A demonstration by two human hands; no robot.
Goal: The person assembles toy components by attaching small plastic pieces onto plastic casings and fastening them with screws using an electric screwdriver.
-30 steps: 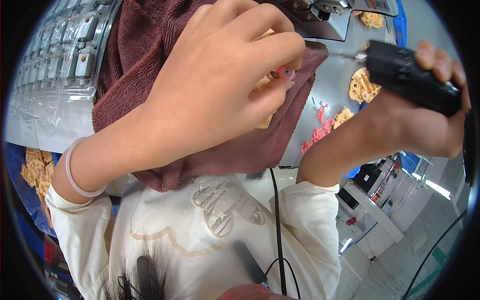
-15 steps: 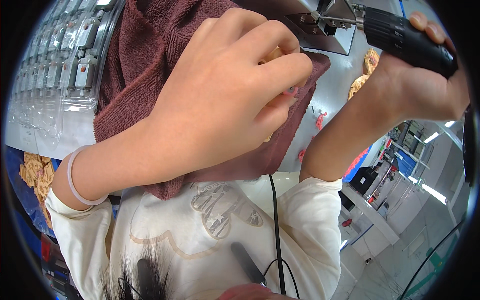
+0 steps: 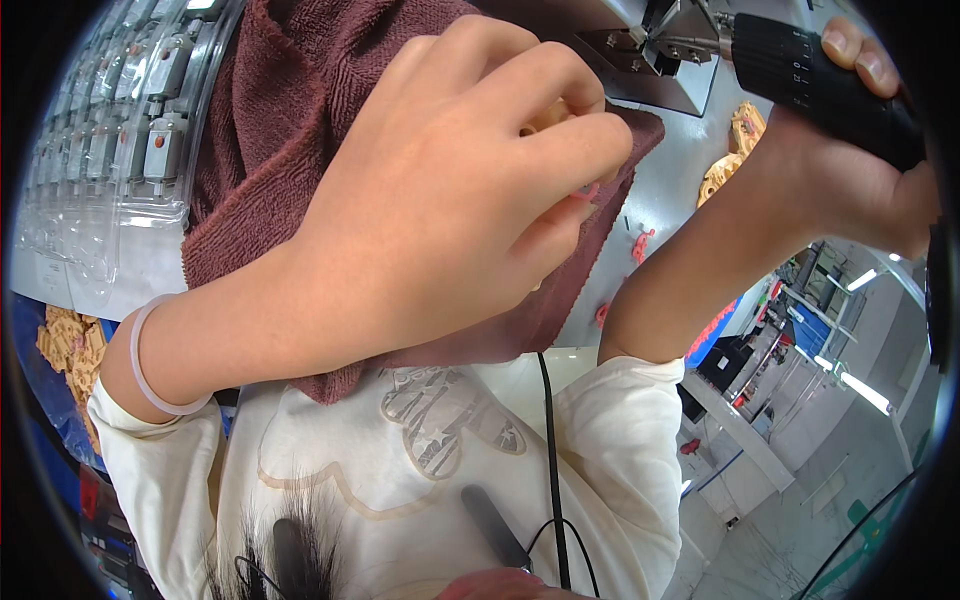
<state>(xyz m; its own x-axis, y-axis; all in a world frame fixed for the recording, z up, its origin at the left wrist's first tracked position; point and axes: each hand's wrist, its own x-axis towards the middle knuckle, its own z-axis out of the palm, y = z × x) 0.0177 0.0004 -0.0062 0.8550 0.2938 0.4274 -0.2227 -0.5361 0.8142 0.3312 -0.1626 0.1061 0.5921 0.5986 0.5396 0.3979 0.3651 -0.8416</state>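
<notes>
My left hand (image 3: 460,170) is closed around a small tan plastic part (image 3: 548,118), mostly hidden by the fingers. A bit of pink (image 3: 586,190) shows between thumb and fingers. Beneath this hand lies a dark red towel (image 3: 275,130). My right hand (image 3: 850,170) grips a black electric screwdriver (image 3: 800,75), held almost level and pointing left. Its metal tip reaches to the front of a metal box-like device (image 3: 650,85) at the top; whether it touches cannot be made out.
Clear plastic trays (image 3: 100,220) with small grey motors (image 3: 162,150) stand at the left. Tan plastic parts (image 3: 728,165) lie beyond my right forearm, pink pieces (image 3: 641,246) nearer. More tan parts (image 3: 75,355) fill a blue bin at lower left. A black cable (image 3: 552,440) hangs by my shirt.
My right hand and the screwdriver have shifted slightly to the right and down. My left hand has barely moved and keeps hold of the tan part.
</notes>
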